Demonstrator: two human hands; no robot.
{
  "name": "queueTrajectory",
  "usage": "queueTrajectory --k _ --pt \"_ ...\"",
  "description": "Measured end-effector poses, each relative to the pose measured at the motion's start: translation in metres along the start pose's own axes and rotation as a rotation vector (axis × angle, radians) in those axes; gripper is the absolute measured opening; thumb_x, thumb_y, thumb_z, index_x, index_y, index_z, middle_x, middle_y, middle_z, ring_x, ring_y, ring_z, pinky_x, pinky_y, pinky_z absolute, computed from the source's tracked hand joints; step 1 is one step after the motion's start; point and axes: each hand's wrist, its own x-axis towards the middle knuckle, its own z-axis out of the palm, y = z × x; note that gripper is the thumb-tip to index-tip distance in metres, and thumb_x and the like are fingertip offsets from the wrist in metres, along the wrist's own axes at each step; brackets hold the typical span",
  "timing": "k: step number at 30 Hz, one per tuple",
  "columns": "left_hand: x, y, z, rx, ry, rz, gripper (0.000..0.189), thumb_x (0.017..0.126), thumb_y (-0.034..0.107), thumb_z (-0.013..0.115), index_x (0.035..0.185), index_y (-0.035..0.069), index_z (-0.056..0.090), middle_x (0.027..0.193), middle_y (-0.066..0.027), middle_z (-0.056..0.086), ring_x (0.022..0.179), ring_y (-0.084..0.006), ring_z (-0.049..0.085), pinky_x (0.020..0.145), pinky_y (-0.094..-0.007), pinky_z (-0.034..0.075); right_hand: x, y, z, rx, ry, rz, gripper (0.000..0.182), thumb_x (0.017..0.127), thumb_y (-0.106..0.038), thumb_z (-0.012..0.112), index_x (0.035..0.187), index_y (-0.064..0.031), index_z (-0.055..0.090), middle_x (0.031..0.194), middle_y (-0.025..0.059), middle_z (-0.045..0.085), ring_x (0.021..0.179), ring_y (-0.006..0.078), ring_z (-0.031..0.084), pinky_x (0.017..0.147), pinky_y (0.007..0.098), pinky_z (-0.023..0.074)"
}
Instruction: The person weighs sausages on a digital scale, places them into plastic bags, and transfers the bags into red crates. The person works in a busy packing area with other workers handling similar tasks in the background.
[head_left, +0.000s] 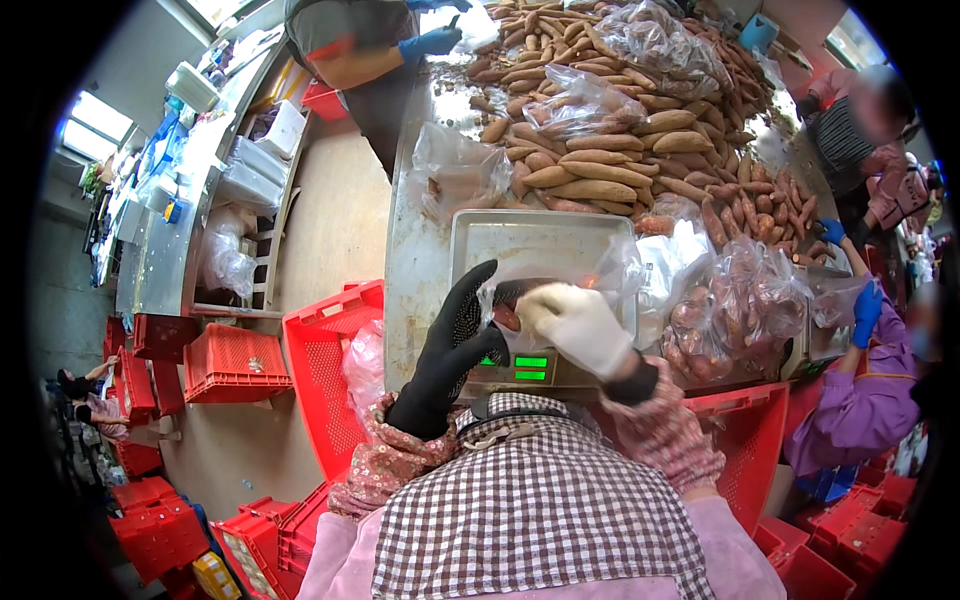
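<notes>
My left hand (454, 337), in a black glove with dotted grip, is at the left of a clear plastic bag, its thumb and fingers apart around the bag's edge. My right hand (576, 322), in a white glove and blurred, has its fingers closed on the bag's gathered plastic. A few sweet potatoes (507, 315) show inside the bag, partly hidden by both hands. The bag is over the metal tray (541, 219) of a weighing scale, whose green display (530, 367) is lit below my hands. Whether the bag rests on the tray, I cannot tell.
Sweet potatoes (600, 172) are heaped beyond the scale. Filled clear bags (757, 300) lie at its right, an empty-looking bag (461, 165) at its upper left. Red crates (319, 382) flank me. One co-worker in blue gloves (431, 43) stands across at left; another's blue-gloved hands (868, 307) are at right.
</notes>
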Motion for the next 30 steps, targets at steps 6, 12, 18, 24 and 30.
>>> queueTrajectory --k 6,12,18,24,30 --pt "0.003 -0.011 -0.011 0.043 0.039 0.002 0.067 0.082 0.002 0.06 0.143 0.007 0.034 0.13 -0.0111 0.05 0.1 -0.0157 0.057 0.086 -0.0295 0.049 0.021 0.111 0.016 -0.683 0.135 0.161 0.025 0.075 -0.026 0.068 0.089 -0.0045 0.067 0.093 0.0183 0.065 0.088 0.0354 0.062 0.079 0.0443 0.049" --pt "0.002 -0.026 -0.015 0.041 0.031 0.056 0.06 0.084 0.006 0.063 0.14 0.006 0.039 0.13 -0.0115 0.05 0.109 -0.0173 0.055 0.091 -0.0312 0.047 0.02 0.085 0.004 -1.033 0.018 0.198 0.029 0.071 -0.031 0.073 0.083 -0.0045 0.07 0.088 0.0177 0.065 0.085 0.0344 0.063 0.074 0.0441 0.0513" --pt "0.002 -0.022 -0.019 0.332 0.093 0.118 0.059 0.085 0.008 0.065 0.138 0.006 0.04 0.121 -0.011 0.057 0.106 -0.0175 0.056 0.091 -0.0329 0.047 0.007 0.103 -0.008 -0.337 0.276 -0.203 0.03 0.072 -0.011 0.075 0.098 -0.0074 0.061 0.09 0.0115 0.063 0.088 0.0247 0.061 0.082 0.0318 0.0489" --pt "-0.006 -0.011 -0.035 0.767 0.369 0.127 0.059 0.082 0.003 0.068 0.136 0.004 0.043 0.115 -0.0117 0.061 0.105 -0.0181 0.058 0.092 -0.0317 0.046 -0.027 0.046 -0.046 0.489 0.186 -0.114 0.043 0.082 0.003 0.065 0.122 -0.0038 0.048 0.108 0.0078 0.058 0.103 0.0158 0.058 0.087 0.0288 0.0502" --pt "-0.007 0.003 -0.039 0.806 0.432 0.202 0.057 0.083 0.002 0.065 0.136 0.004 0.043 0.116 -0.013 0.06 0.106 -0.0185 0.058 0.093 -0.0328 0.046 -0.05 0.04 -0.07 1.07 0.384 -0.175 0.058 0.092 -0.028 0.06 0.138 -0.0018 0.036 0.115 0.0166 0.057 0.098 0.0238 0.06 0.08 0.0347 0.0499"
